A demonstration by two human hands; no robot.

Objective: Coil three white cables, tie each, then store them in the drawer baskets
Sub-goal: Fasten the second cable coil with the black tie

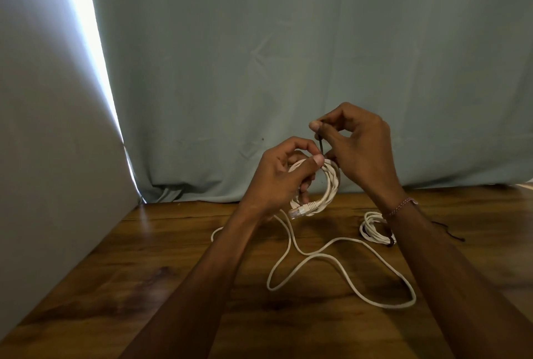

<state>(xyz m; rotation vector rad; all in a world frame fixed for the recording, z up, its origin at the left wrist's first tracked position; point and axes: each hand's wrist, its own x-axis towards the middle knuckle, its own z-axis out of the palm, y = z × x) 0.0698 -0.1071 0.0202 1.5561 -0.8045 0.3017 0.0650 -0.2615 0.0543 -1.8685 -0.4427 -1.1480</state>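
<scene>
one upright tie (321,145), pinched above coil (323,188)

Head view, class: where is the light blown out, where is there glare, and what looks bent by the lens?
Head view: the curtain gap is blown out; soft glare streaks the wooden table; wide-angle stretch bends the forearms.

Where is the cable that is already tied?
The tied cable lies on the wooden table, right of centre, partly hidden behind the right forearm.
</scene>
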